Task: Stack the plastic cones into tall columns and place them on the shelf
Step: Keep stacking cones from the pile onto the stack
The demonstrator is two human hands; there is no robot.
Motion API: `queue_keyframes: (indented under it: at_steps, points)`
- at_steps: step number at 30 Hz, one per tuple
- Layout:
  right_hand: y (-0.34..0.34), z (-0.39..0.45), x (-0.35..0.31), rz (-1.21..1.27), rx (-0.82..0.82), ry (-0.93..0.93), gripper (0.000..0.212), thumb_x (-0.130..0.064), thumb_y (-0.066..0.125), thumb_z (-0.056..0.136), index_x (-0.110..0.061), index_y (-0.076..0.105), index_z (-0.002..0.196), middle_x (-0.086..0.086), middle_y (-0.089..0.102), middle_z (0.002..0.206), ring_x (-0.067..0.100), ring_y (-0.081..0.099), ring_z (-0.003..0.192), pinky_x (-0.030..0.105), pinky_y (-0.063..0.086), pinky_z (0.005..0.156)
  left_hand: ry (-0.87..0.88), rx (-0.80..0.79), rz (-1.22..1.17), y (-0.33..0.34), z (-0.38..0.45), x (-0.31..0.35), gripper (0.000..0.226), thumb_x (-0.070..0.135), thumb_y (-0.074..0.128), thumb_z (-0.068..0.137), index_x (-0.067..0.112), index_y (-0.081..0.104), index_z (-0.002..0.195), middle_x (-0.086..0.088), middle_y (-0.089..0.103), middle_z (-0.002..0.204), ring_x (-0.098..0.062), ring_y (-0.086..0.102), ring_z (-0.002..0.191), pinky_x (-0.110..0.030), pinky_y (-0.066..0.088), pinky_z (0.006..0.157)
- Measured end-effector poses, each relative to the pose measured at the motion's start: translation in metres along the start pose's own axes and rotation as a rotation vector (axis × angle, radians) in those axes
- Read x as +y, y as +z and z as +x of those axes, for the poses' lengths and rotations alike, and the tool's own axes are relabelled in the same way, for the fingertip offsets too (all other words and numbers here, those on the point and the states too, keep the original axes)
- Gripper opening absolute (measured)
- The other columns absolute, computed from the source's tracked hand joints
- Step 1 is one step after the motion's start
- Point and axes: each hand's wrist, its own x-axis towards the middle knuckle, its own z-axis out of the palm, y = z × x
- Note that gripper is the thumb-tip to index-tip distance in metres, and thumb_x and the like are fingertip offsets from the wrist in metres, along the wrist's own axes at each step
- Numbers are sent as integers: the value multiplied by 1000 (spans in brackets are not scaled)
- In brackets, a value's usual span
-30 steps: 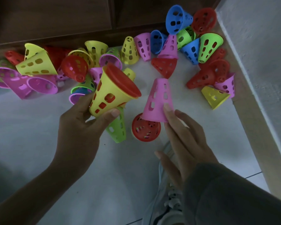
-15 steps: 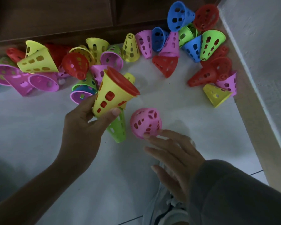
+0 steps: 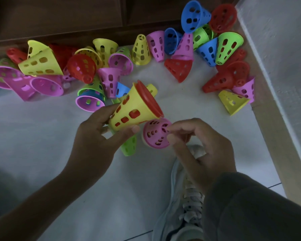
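Observation:
My left hand (image 3: 96, 141) grips a short stack (image 3: 132, 110) of cones, a yellow cone outside with a red one nested inside, its wide red rim pointing up and right. My right hand (image 3: 198, 141) pinches a pink cone (image 3: 155, 133) with red showing through its holes, held just below the stack's rim with its narrow end toward me. A green cone (image 3: 129, 146) lies on the floor under my left thumb. Several loose cones in pink, yellow, red, blue and green lie scattered across the white floor (image 3: 42, 136) behind.
A dark wooden shelf unit (image 3: 59, 18) stands along the far edge. A pale wall with a beige skirting (image 3: 278, 119) runs down the right. My grey sneaker (image 3: 186, 197) is on the floor below my right hand. A yellow cone (image 3: 232, 101) lies near the skirting.
My right hand tipped the pink cone off the floor, picked it up over the red one and brought it up beside the stack. My left hand shifted the stack right.

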Motion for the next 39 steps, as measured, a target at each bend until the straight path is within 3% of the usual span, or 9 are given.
queue_keyframes:
  at_steps: [8, 13, 17, 22, 26, 29, 32, 36, 39]
  points:
    - [-1, 23, -18, 168, 15, 102, 21, -37, 65, 92, -38, 61, 112, -14, 64, 83, 11, 61, 82, 17, 49, 73, 178, -27, 206, -5, 6, -7, 55, 63, 63, 76, 36, 55, 124, 32, 58, 109, 14, 58, 102, -1, 44, 81]
    - [-5, 30, -23, 39, -43, -10, 23, -36, 62, 93, -16, 71, 96, -11, 63, 82, 9, 59, 79, 15, 45, 71, 282, -31, 256, -9, 8, -1, 60, 58, 66, 79, 28, 57, 130, 21, 61, 113, 4, 61, 103, -4, 46, 87]
    - [-7, 26, -27, 6, -39, -44, 14, -31, 60, 97, -18, 66, 94, -8, 62, 83, 7, 57, 80, 12, 44, 71, 356, -28, 304, -12, 7, 6, 66, 54, 71, 82, 16, 59, 135, 10, 61, 119, -1, 59, 106, -7, 46, 91]
    - [-16, 17, -39, 25, 14, -23, 9, -28, 56, 101, -24, 59, 94, -13, 61, 86, 4, 58, 81, 10, 42, 70, 446, -35, 254, -16, 1, 15, 75, 44, 82, 72, 12, 59, 136, 19, 59, 120, 7, 56, 111, -12, 47, 92]
    - [-17, 12, -42, 150, 6, 119, 17, -22, 54, 103, -29, 60, 88, -18, 59, 73, 0, 57, 72, 9, 41, 67, 449, -60, 264, -24, -4, 16, 85, 54, 81, 71, 15, 56, 143, 9, 61, 126, -7, 58, 115, -23, 50, 97]
    - [-11, 11, -36, 302, 2, 297, 25, -16, 52, 104, -15, 63, 82, 0, 58, 68, 10, 54, 66, 24, 46, 65, 410, -51, 273, -28, -8, 9, 88, 64, 74, 71, 18, 54, 144, 5, 61, 131, -11, 59, 117, -33, 52, 98]
    - [-8, 10, -27, 450, -11, 515, 29, -15, 50, 105, -9, 63, 80, -3, 59, 62, 14, 52, 61, 31, 47, 62, 333, -23, 225, -27, -13, 3, 81, 72, 66, 78, 24, 56, 143, 2, 61, 132, -12, 60, 117, -41, 54, 98]
    - [-9, 7, -12, 457, -76, 677, 29, -20, 52, 104, -10, 65, 81, -5, 63, 63, 12, 55, 61, 31, 50, 65, 262, 43, 191, -24, -18, 0, 54, 55, 57, 92, 29, 58, 139, 7, 62, 128, -10, 62, 116, -41, 54, 97]
    - [-7, 7, -4, 469, -99, 756, 28, -20, 54, 103, -9, 66, 80, -2, 64, 64, 11, 53, 57, 27, 48, 60, 258, 64, 219, -21, -20, 1, 48, 51, 51, 97, 28, 59, 138, 11, 62, 122, -5, 62, 111, -36, 55, 94]
